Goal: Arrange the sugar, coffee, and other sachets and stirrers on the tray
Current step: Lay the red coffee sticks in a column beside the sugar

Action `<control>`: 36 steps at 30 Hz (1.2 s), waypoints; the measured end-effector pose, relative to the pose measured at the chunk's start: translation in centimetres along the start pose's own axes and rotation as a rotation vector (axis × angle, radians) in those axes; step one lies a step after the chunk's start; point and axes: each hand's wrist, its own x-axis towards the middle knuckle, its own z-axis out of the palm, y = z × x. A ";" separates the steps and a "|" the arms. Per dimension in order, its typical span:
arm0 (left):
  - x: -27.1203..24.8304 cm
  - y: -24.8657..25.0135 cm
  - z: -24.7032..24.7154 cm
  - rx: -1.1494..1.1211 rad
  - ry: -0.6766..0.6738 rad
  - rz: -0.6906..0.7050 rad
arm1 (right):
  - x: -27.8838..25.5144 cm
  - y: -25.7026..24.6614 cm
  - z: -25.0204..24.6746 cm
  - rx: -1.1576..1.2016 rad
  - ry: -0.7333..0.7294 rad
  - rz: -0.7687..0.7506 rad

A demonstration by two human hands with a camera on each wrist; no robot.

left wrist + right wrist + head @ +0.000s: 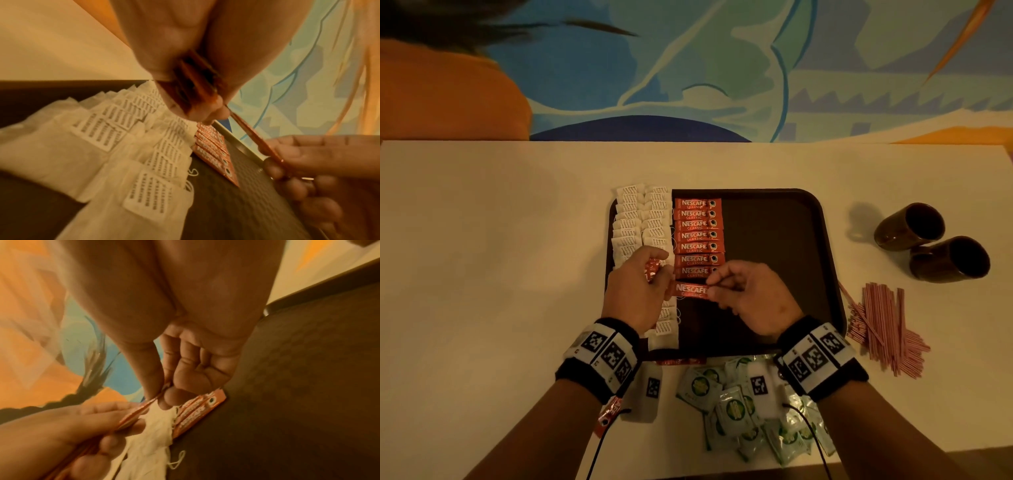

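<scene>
A dark brown tray (774, 219) lies mid-table. Two columns of white tea bags (642, 219) fill its left side, and beside them runs a column of red Nescafe sachets (697, 236). Over the tray's near left, my left hand (650, 267) grips a small bundle of red sachets (653, 270), also seen in the left wrist view (195, 84). My right hand (714, 286) pinches one red sachet (690, 290) by its right end, just below the column's last one; its left end reaches the bundle. The right wrist view shows thumb and forefinger (170, 395) closed on that sachet (144, 408).
A heap of green sachets (743, 404) lies at the table's near edge, below the tray. Pink stirrers (883, 325) are piled to the tray's right, with two brown cups (928, 240) on their sides beyond them. One red sachet (681, 361) lies by the tray's front rim.
</scene>
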 end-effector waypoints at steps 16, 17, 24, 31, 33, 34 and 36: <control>-0.9 -0.8 0.4 0.217 -0.342 0.042 | 2.3 1.2 0.9 -0.542 0.284 0.065; -0.9 -1.0 0.5 0.225 -0.359 0.045 | 2.1 1.3 0.8 -0.546 0.298 0.038; -0.7 -1.5 1.0 0.340 -0.418 0.053 | 1.3 2.7 1.2 -0.579 0.108 -0.095; -0.7 -1.4 1.1 0.318 -0.383 0.061 | 1.8 3.2 1.5 -0.560 0.156 -0.108; -0.7 -1.3 1.1 0.313 -0.381 0.056 | 1.9 3.1 1.4 -0.547 0.157 -0.108; -0.7 -1.2 1.1 0.301 -0.380 0.052 | 1.9 3.1 1.3 -0.537 0.161 -0.111; -0.7 -1.0 0.9 0.270 -0.375 0.045 | 1.6 2.7 1.2 -0.507 0.185 -0.120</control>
